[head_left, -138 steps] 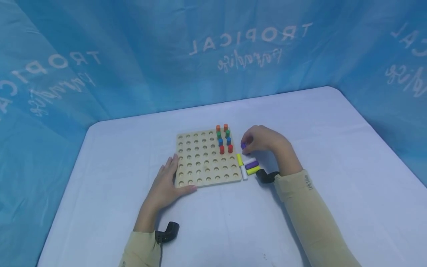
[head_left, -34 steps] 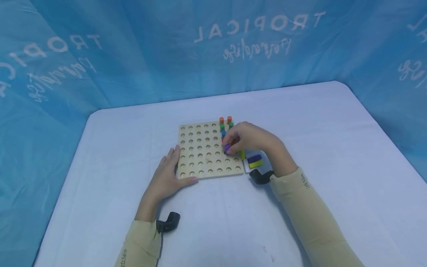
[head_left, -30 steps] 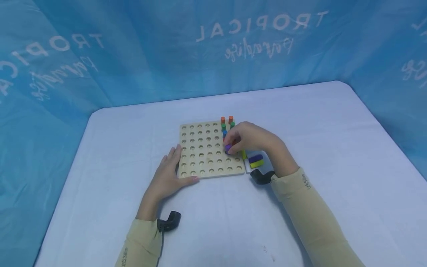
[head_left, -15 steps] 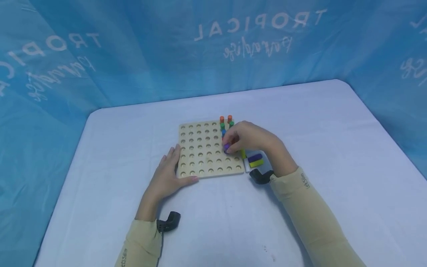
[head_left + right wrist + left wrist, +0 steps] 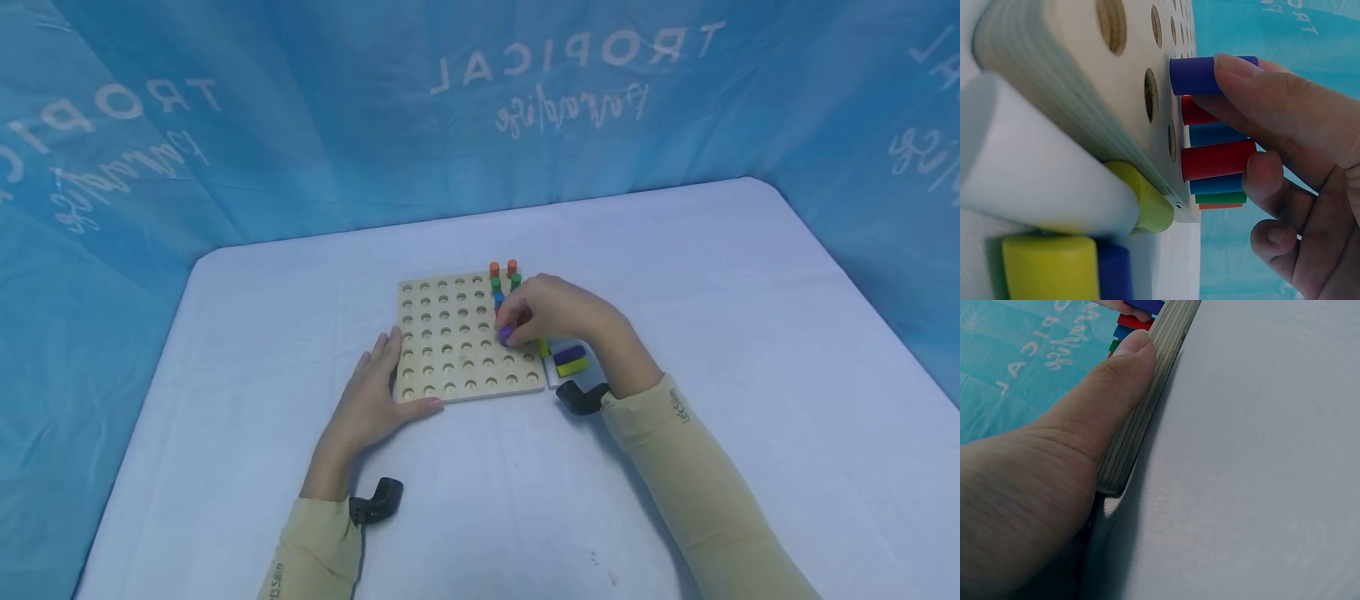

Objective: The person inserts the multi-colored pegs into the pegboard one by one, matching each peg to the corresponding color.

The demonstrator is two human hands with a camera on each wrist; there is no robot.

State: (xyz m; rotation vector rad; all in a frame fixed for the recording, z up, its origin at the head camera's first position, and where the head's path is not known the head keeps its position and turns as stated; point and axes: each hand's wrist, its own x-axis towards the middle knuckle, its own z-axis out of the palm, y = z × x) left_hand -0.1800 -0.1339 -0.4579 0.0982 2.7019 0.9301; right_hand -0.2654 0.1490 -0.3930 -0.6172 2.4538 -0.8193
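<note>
My right hand [image 5: 558,308] pinches a purple peg [image 5: 1191,76] between thumb and fingers. The peg stands upright at the wooden pegboard [image 5: 463,360], its lower end right at the board's face, just in front of the red pegs. In the right wrist view a red peg [image 5: 1217,160] stands below it, close to the curled lower fingers. Orange [image 5: 512,268], green [image 5: 516,281] and blue pegs stand in two columns toward the back right corner, partly hidden by the hand. With fingers along the left edge and thumb along the front edge, my left hand [image 5: 369,400] rests against the board.
Loose pegs lie right of the board: a white one [image 5: 552,372], a purple one [image 5: 570,355] and yellow ones [image 5: 573,367]. The white-covered table [image 5: 480,517] ends at a blue printed curtain [image 5: 337,125] at the back and sides.
Since the earliest frame, my right hand has carried the purple peg left from beside the loose pegs onto the board. Over the last second it has barely moved; the left hand stays put.
</note>
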